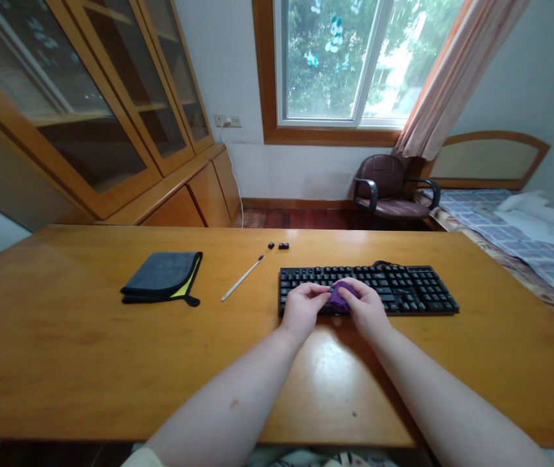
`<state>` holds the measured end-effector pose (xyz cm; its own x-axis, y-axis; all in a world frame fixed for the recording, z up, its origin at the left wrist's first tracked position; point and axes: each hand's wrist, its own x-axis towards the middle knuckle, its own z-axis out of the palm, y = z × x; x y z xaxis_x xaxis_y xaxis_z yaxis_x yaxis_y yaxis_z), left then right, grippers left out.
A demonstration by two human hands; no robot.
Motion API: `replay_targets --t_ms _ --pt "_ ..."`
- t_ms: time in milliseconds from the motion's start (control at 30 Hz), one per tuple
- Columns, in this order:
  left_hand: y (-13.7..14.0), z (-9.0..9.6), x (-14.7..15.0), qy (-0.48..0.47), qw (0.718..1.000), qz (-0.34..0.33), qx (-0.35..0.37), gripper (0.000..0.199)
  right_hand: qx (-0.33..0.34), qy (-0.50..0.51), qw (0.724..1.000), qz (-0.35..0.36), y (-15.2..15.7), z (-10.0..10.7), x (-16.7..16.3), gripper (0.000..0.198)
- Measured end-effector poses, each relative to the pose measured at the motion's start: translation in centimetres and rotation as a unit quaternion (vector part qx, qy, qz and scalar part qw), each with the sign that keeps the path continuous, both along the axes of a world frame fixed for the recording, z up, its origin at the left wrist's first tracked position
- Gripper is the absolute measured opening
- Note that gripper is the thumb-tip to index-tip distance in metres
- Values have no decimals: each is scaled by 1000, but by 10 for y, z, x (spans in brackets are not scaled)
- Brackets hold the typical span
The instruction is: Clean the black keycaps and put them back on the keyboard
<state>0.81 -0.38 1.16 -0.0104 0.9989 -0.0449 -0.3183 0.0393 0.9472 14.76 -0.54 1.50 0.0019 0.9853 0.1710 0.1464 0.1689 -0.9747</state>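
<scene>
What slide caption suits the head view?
Left hand and right hand meet at a purple cloth over a keyboard, brush and folded towel to its left.

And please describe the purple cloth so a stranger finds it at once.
On the desk lies a black keyboard. Near its front edge, left of centre, the right hand holds the bunched purple cloth. Its colour sets it apart from the folded grey cloth.

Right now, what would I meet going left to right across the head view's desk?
Folded gray cloth, white stick with dark tip, lone black piece, pair of black pieces, left hand, purple cloth, right hand. Keyboard omitted: both hands overlap it.
</scene>
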Motion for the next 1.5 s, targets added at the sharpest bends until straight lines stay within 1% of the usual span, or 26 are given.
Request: replay_targets --t_ms 133,233,400,500,633,733,833,900,1000,1067,1167,1233,1300,1367,1433,1500 --pt "4 -5 1 0 1000 2 3 19 38 -54 996 -62 -3 2 -4 21" --pt "7 -8 0 -12 1000 8 9 23 51 -48 993 -93 -4 3 -4 22" --pt "7 -6 -2 -25 1000 8 16 25 64 -50 995 -58 -4 5 -2 23" --pt "6 -2 -2 -26 1000 4 17 25 72 -60 995 -43 -4 3 -2 23" --pt "5 0 -2 -41 999 -2 16 31 90 -70 993 -30 -3 0 -1 21" --pt "7 -2 -2 -35 999 5 17 28 74 -53 995 -28 -2 1 0 24" --pt "7 -4 -3 -23 999 -17 24 27 51 18 997 -63 0 1 -1 29" --pt "7 -4 -5 -2 999 -41 35 27 49 41 996 -70 0 1 -2 27" --pt "5 0 -6 39 996 -62 53 25 51 20 997 -45 0 1 -3 24" --pt "3 3 -7 46 995 -69 58 26 61 3 997 -37 -1 0 -3 24" --pt "3 5 -7 42 995 -60 72 27 79 -25 996 -34 -1 -1 -2 22" --pt "4 3 -5 26 996 -43 70 28 79 -30 996 -37 0 0 0 21" --pt "6 -1 -4 -4 999 -24 47 31 74 -18 996 -47 1 2 1 22" --pt "7 -4 -3 -22 999 -20 20 30 72 -8 996 -48 1 3 1 24" --pt "7 -6 -3 -6 999 -24 22 25 68 -7 997 -32 1 4 1 26" --pt "7 -4 -5 37 997 -15 62 19 60 -12 998 -9 2 3 1 28"
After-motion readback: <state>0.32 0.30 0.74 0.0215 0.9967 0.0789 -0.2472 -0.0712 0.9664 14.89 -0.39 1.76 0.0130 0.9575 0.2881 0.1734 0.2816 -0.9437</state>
